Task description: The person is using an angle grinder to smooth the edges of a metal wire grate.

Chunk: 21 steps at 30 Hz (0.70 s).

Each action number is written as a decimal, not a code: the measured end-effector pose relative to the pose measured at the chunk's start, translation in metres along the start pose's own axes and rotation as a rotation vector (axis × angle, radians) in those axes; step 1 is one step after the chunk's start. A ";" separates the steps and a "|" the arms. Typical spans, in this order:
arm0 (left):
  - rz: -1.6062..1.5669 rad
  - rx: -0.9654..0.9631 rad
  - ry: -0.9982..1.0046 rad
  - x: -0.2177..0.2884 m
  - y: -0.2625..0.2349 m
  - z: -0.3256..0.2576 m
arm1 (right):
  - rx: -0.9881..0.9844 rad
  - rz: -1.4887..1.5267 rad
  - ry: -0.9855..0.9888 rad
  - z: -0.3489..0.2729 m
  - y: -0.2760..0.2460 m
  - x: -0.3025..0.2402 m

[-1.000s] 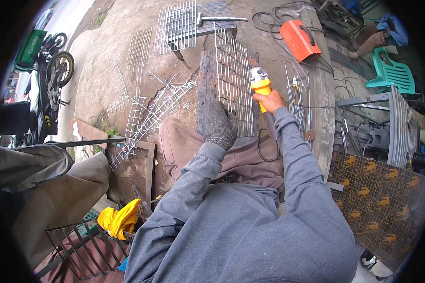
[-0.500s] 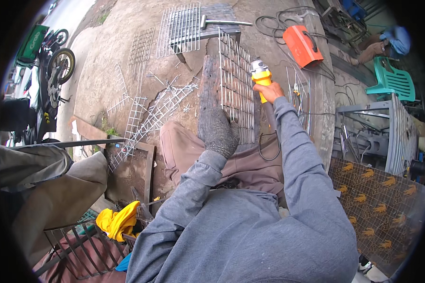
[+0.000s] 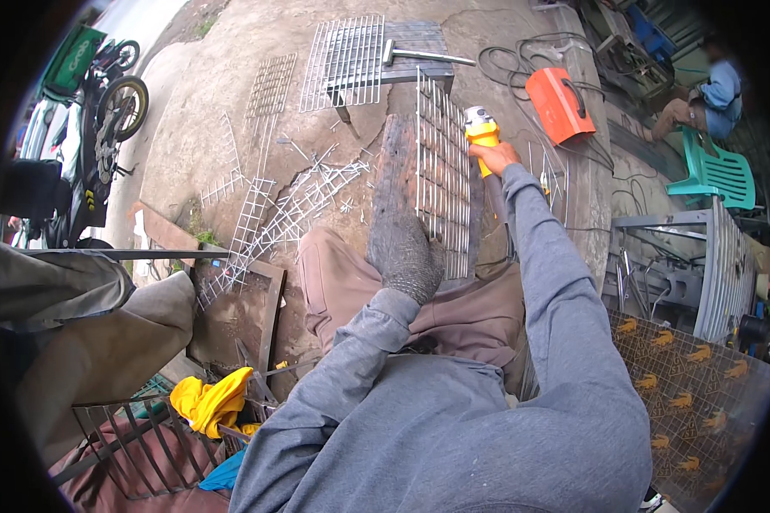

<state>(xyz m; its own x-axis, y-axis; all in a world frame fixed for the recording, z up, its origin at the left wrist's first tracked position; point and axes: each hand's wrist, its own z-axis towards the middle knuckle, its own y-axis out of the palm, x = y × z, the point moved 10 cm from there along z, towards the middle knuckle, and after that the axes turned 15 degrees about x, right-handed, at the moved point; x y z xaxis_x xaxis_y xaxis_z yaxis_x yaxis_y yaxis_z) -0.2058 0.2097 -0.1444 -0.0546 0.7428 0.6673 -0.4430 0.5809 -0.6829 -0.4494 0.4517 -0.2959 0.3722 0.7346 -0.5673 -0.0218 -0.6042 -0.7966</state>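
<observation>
My right hand (image 3: 498,159), bare, is wrapped round the yellow body of an angle grinder (image 3: 482,135). The grinder's grey metal head points away from me, close beside the right edge of a welded wire mesh panel (image 3: 442,154). That panel stands tilted over a thick, weathered wooden plank (image 3: 390,188) between my knees. In a grey knitted glove, my left hand (image 3: 411,261) is closed on the near end of the mesh; its fingertips are partly hidden. I cannot tell whether the grinder's disc touches the wire.
Cut mesh strips and wire scraps (image 3: 295,201) lie on the ground to the left. Ahead, a low metal table (image 3: 423,38) bears more mesh and a hammer (image 3: 432,58). An orange metal box (image 3: 559,106) with cables stands right. A seated person (image 3: 717,98) is beyond a green chair (image 3: 717,175).
The whole view has shifted slightly, so most things ahead appear lower and farther right. Both hands keep their holds, and the grinder stays beside the mesh's right edge.
</observation>
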 end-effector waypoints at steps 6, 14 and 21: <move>0.036 0.043 0.038 0.006 0.000 0.001 | -0.085 0.058 0.138 0.023 0.009 0.014; 0.003 -0.045 -0.042 -0.008 0.008 -0.001 | -0.084 0.116 0.040 0.030 0.003 -0.013; -0.003 0.011 -0.003 -0.006 0.008 -0.004 | -0.036 -0.095 -0.071 0.004 -0.007 -0.004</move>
<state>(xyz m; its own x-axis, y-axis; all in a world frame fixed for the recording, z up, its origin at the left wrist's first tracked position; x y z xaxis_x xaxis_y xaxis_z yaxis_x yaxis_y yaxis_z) -0.2051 0.2113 -0.1549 -0.0557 0.7400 0.6703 -0.4534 0.5794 -0.6773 -0.4540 0.4542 -0.2883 0.3045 0.8084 -0.5037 0.0447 -0.5404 -0.8402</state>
